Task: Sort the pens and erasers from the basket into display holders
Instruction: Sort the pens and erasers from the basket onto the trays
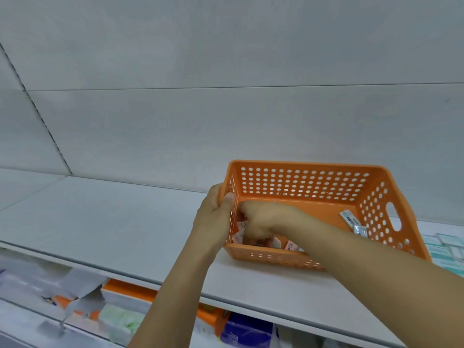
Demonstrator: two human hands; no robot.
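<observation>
An orange perforated basket (311,182) stands tilted on a white shelf. My left hand (216,212) grips its left wall, thumb over the rim. My right hand (261,219) reaches inside to the near left corner, fingers curled down among several small wrapped erasers (239,232). What the fingers hold is hidden. Two more wrapped erasers (351,221) lie at the right inner wall. No pens show in the basket.
The white shelf (100,227) runs left of the basket, backed by a grey panel wall. Pale green-and-white packs (444,247) sit to the basket's right. On the lower shelf lie an orange tray (130,290), papers and a blue pack (248,332).
</observation>
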